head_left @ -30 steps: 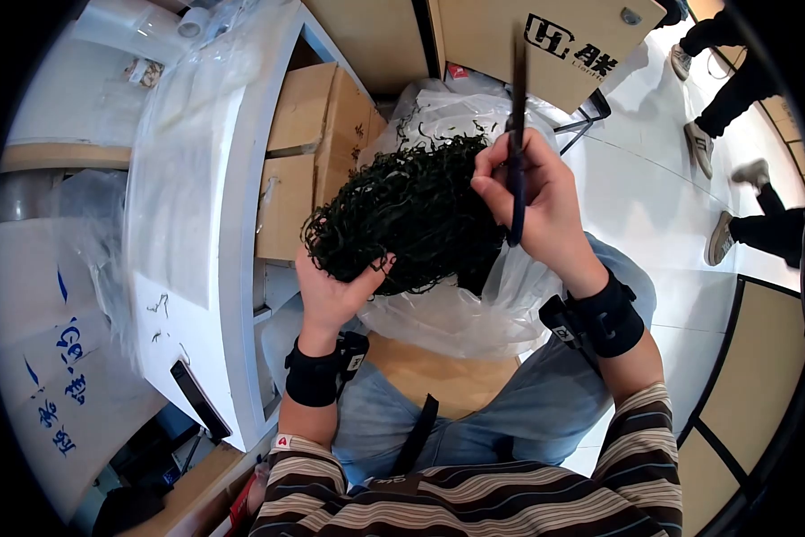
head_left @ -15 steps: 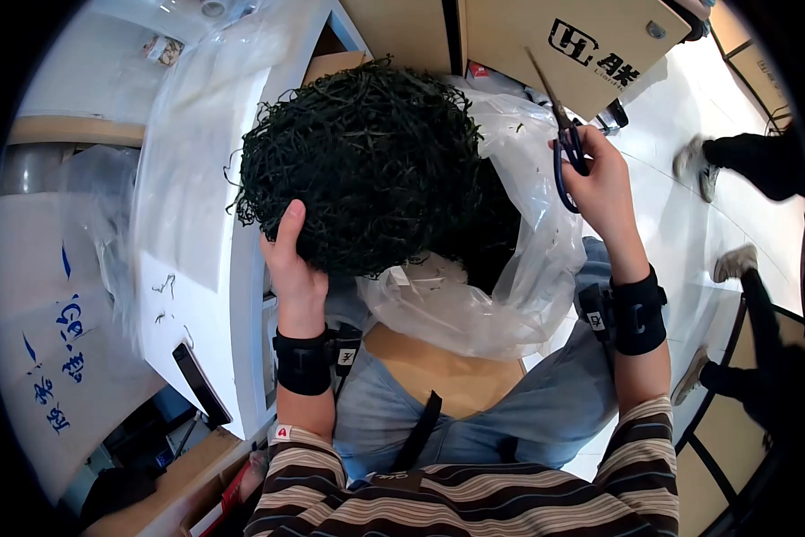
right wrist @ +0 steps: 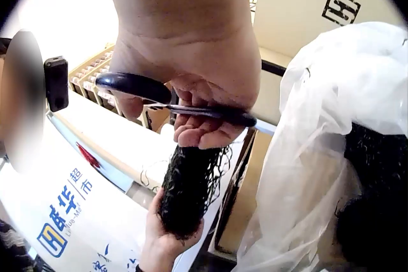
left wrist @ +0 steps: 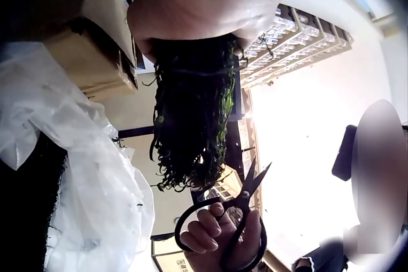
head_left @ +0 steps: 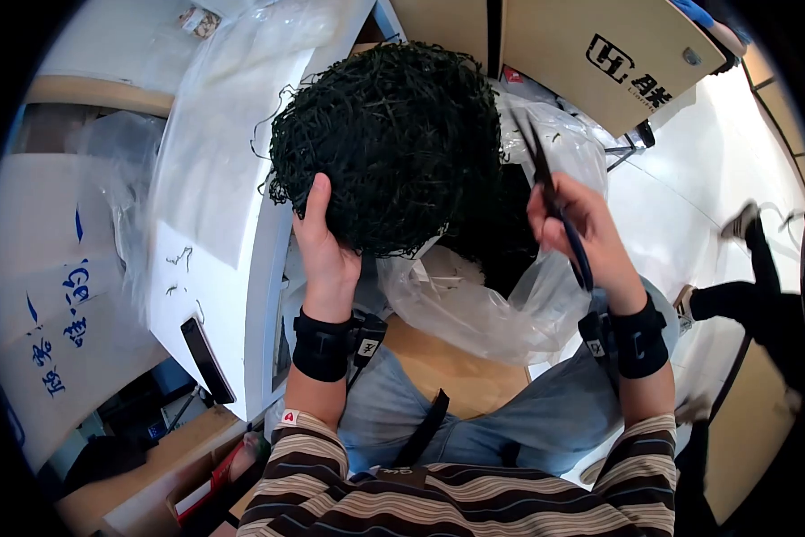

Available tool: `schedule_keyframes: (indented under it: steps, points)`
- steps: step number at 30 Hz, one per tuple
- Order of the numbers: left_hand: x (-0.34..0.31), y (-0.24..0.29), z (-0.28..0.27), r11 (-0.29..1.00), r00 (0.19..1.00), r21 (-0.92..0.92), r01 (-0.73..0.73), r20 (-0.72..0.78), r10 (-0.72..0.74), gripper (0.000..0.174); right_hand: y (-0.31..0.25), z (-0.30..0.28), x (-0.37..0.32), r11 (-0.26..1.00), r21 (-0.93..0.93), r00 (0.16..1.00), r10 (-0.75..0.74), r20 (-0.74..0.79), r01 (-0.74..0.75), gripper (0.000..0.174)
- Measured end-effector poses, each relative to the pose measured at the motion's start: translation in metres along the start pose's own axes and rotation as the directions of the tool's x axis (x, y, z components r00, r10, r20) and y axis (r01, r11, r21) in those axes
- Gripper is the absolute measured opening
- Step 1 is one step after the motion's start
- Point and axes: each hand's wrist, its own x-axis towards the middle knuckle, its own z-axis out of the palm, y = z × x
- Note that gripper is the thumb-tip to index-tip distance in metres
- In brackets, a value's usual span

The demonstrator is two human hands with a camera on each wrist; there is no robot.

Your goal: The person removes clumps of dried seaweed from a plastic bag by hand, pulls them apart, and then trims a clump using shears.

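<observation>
My left hand (head_left: 323, 255) grips a big bundle of dark green, stringy strands (head_left: 384, 143) from its lower left side, thumb on top. In the left wrist view the bundle (left wrist: 191, 112) hangs from that hand (left wrist: 210, 4). To the right of the bundle, my right hand (head_left: 581, 233) holds dark-handled scissors (head_left: 554, 210), blades pointing up and slightly parted. The left wrist view shows fingers through the scissors' (left wrist: 242, 202) handle loops. Below and right of the bundle, a clear plastic bag (head_left: 532, 313) lies open with more dark strands (head_left: 501, 224) inside.
A white counter (head_left: 196, 259) stands at the left, bearing a dark phone-like object (head_left: 207, 361) and a few strand scraps (head_left: 180, 259). A beige panel with lettering (head_left: 617, 54) rises behind the bag. People's legs (head_left: 760, 313) are on the right, over the white floor (head_left: 680, 179).
The bundle was lifted and turned toward the camera, now showing a broad round face. The right hand moved away rightward with the scissors, then lower; their blades now look parted.
</observation>
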Motion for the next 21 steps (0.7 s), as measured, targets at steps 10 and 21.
schedule_keyframes:
  steps: [10,21]
  points:
    - [0.003,-0.002,-0.006,0.996,0.995,-0.027,-0.08,-0.069,0.078,0.044,0.013,0.032,-0.003,0.979,-0.173,0.962,0.147,0.231,-0.108,0.038]
    - [0.001,0.009,0.001,0.988,0.993,-0.108,0.11,-0.029,-0.113,0.055,0.014,0.028,-0.002,0.995,-0.1,0.937,0.025,0.348,0.011,0.038]
